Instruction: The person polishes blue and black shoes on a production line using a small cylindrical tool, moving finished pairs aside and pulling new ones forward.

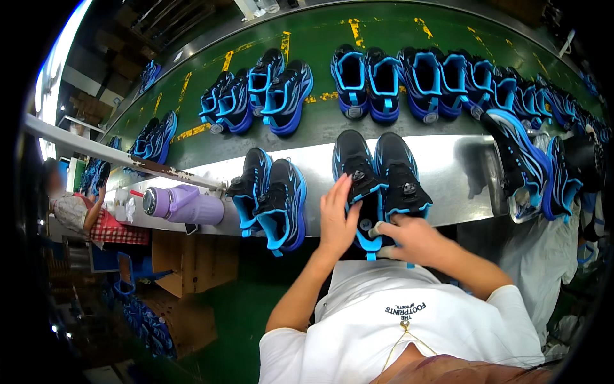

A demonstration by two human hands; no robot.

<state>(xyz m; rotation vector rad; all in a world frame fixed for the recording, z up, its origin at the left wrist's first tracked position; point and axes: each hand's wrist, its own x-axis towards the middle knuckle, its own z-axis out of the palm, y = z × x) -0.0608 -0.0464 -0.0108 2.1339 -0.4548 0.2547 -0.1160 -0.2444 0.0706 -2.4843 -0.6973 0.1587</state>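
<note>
A white T-shirt (448,326) and a gold necklace (388,351) are nearest, at the lower edge. Just beyond, the right hand (419,240) reaches leftward across the heel end of a black-and-blue shoe pair; two of its digits, with pale coverings, stand apart at the heel of the left shoe (350,153), while others are hidden at the collar of the right shoe (396,160), so I cannot tell whether they pinch anything. The left hand (337,221) lies along the left shoe's outer side, fingers close together, tips near its lacing; I cannot tell how firmly they hold. Both shoes sit side by side at the near edge of a metal ledge (454,160), toes pointing away. To their left stand another pair (295,201) and a lilac bottle (201,208) lying on its side; to the right, two tilted shoes (524,150) show their soles' edges. Farther off, a green belt (320,32) with yellow marks carries more shoes (384,105), in clusters. At far left, another person (73,211) wears a red checked garment (121,229).
</note>
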